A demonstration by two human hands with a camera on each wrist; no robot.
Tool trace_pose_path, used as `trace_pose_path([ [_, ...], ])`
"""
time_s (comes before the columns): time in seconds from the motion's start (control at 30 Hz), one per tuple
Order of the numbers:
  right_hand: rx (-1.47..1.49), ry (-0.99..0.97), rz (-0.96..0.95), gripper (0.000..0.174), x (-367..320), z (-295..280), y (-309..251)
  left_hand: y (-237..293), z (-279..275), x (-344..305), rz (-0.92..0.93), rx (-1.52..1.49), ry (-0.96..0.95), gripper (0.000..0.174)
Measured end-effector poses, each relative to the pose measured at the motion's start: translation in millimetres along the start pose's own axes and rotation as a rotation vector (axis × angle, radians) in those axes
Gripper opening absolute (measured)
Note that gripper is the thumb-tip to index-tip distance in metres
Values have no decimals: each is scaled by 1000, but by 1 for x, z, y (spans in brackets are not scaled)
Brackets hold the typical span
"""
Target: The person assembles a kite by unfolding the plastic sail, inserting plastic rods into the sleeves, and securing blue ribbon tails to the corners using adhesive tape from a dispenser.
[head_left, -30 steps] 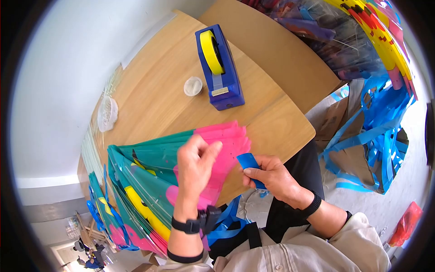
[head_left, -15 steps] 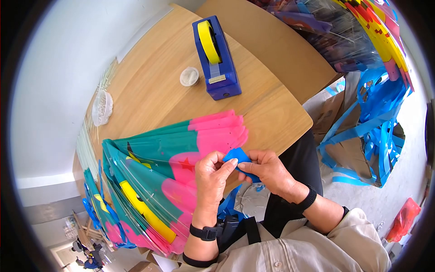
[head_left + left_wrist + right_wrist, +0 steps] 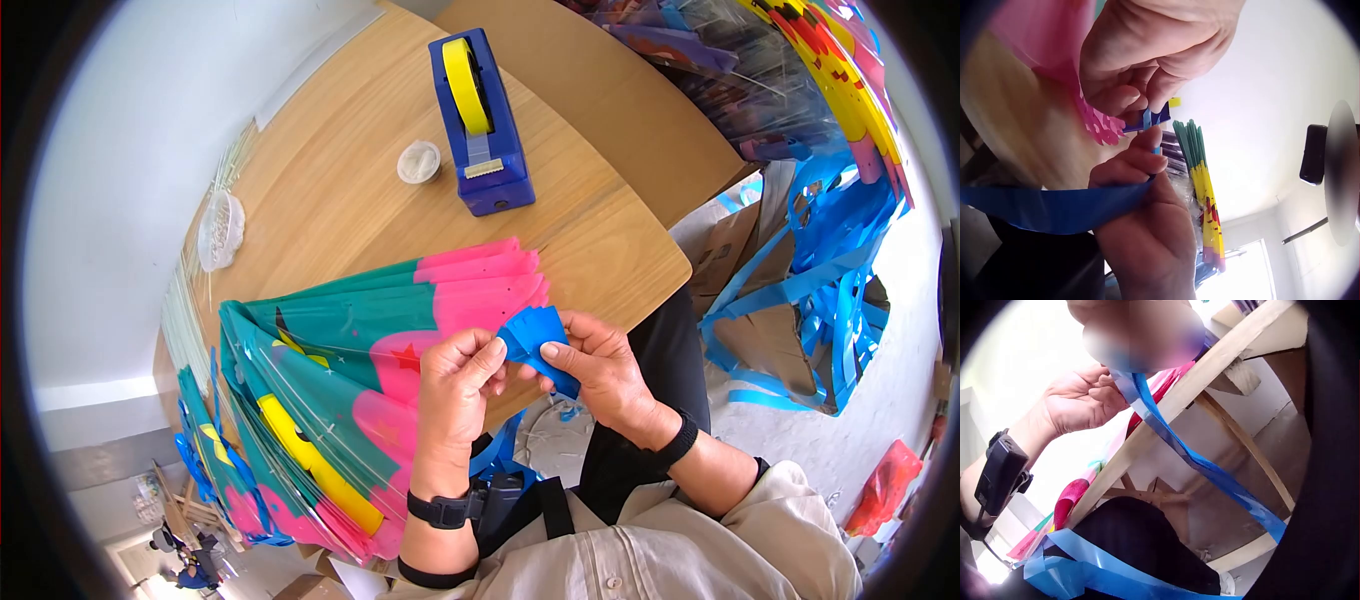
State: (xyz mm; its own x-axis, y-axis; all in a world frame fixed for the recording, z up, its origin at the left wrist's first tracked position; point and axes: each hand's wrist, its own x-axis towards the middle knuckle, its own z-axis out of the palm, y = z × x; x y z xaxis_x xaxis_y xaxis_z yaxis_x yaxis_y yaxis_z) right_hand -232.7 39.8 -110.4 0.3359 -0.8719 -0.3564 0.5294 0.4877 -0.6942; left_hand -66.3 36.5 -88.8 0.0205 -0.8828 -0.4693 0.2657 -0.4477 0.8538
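Blue strips [image 3: 535, 342] are held between the two hands at the table's near edge, fanned slightly at the top. The left hand [image 3: 458, 385] pinches their left edge between thumb and fingers. The right hand [image 3: 612, 378] grips them with its thumb laid across the front. In the right wrist view a long blue strip [image 3: 1172, 440] hangs from the hands past the table edge. Beside the left hand lies a folded pink and green printed sheet [image 3: 370, 330] with thin ribs.
A blue tape dispenser [image 3: 490, 150] with yellow tape and a small white cup [image 3: 419, 162] stand on the wooden table [image 3: 340, 180]. A clear dish [image 3: 221, 231] is at the left edge. Blue ribbons [image 3: 820, 290] hang over a carton at right.
The left hand has come down from over the pink sheet to the blue strips and pinches them. The strips have since risen slightly and spread into a fan.
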Motion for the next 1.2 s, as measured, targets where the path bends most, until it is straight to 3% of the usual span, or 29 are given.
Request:
trace_pose_path([
  [0.1, -8, 15, -18, 22, 1, 2, -1, 5, -2, 3, -33, -30, -14, 11],
  [0.17, -101, -16, -31, 19, 1, -3, -1, 9, -2, 4, 49, 345, 35, 12],
  [0.2, -193, -48, -45, 16, 2, -5, -1, 8, -2, 8, 49, 342, 37, 12],
  [0.23, -195, -49, -43, 16, 3, -5, -1, 4, -3, 12, 183, 486, 53, 11],
  [0.27, -385, -44, -103, 13, 4, -4, -1, 2, -4, 16, 318, 630, 68, 12],
  [0.3, -574, -37, -163, 11, 5, -3, -1, 1, -3, 20, 316, 629, 68, 12],
  [0.37, -728, -16, -236, 11, 11, 0, 1, 1, -2, 28, 652, 1104, 175, 15],
  [0.43, -882, 6, -311, 11, 17, 0, 6, -1, 3, 33, 628, 1112, 207, 15],
  [0.5, -1082, 49, -503, 16, 23, -4, 14, -3, 5, 37, 606, 1121, 240, 16],
  [0.6, -1215, 89, -565, 13, 26, -3, 18, -6, 6, 40, 640, 1174, 271, 18],
  [0.83, -1352, 92, -558, 14, 26, -2, 20, -11, 8, 43, 638, 1174, 310, 23],
  [1.2, -1474, 42, -617, 33, 29, -4, 21, -12, 6, 49, 615, 1105, 354, 29],
])
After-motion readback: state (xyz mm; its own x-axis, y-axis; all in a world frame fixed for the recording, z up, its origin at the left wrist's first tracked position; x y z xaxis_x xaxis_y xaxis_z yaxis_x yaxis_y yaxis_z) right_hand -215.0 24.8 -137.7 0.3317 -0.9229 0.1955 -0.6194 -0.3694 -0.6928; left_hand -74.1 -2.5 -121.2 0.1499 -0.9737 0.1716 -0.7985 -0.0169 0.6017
